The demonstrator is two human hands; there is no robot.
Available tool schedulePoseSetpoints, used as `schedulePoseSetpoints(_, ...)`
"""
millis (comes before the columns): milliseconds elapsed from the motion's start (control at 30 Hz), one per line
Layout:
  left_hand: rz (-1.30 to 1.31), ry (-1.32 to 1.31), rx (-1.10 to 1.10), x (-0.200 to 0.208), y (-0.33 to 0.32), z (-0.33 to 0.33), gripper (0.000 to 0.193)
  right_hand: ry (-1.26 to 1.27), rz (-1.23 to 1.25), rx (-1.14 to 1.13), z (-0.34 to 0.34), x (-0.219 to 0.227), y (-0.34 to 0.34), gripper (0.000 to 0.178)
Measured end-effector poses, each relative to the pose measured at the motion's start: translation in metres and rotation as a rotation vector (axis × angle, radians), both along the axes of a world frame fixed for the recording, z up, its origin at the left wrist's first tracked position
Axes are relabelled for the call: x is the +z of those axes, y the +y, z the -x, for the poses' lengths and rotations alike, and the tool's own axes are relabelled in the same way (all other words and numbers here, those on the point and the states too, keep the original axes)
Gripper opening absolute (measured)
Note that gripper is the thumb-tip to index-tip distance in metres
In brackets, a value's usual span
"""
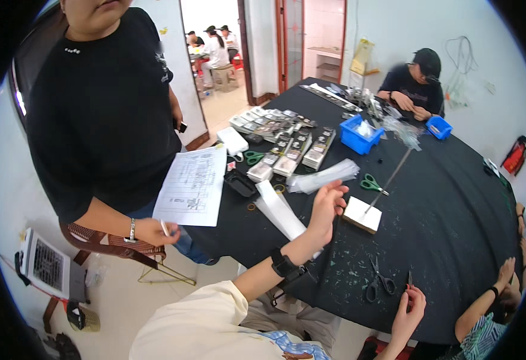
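My left hand (pixel 327 210) is raised over the black-covered table, fingers apart and slightly bent, with nothing visible in it. Just right of it is a white-topped block (pixel 362 215) with a thin metal rod (pixel 390 180) rising at a slant. Clear plastic pieces (pixel 405 131) show by the rod's upper end; whether they touch it I cannot tell. Near the table's front edge, my right hand (pixel 411 305) is closed around a small pointed tool (pixel 410 279) with a bit of red, its handle mostly hidden. Black-handled scissors (pixel 379 284) lie left of that hand.
Green-handled scissors (pixel 371 182), clear plastic sleeves (pixel 324 177), a white strip (pixel 279 210) and stacked packets (pixel 291 153) lie beyond my left hand. A blue bin (pixel 360 135) stands farther back. A person (pixel 104 114) holding a printed sheet (pixel 192 185) stands at left; others sit around the table.
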State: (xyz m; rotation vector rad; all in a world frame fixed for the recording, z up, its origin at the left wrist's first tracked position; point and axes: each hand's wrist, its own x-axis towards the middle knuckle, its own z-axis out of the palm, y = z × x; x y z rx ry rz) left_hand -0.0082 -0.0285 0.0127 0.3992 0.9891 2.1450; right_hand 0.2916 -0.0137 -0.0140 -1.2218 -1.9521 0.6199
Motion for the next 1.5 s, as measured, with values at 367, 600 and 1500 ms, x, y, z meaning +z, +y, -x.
schedulePoseSetpoints(367, 0.154, -0.067, 0.119, -0.06, -0.066, -0.022, 0.029, -0.236, -0.463, -0.587, -0.011, -0.061, 0.024, 0.038)
schedulePoseSetpoints(600, 0.066, -0.02, 0.208, -0.066, -0.085, -0.034, 0.024, -0.141, -0.378, -0.548, -0.009, -0.061, 0.023, 0.04)
schedulePoseSetpoints(1500, 0.879, 1.589, 0.113, -0.069, -0.103, -0.042, 0.06, -0.072, -0.242, -0.501, -0.006, -0.059, 0.019, 0.043)
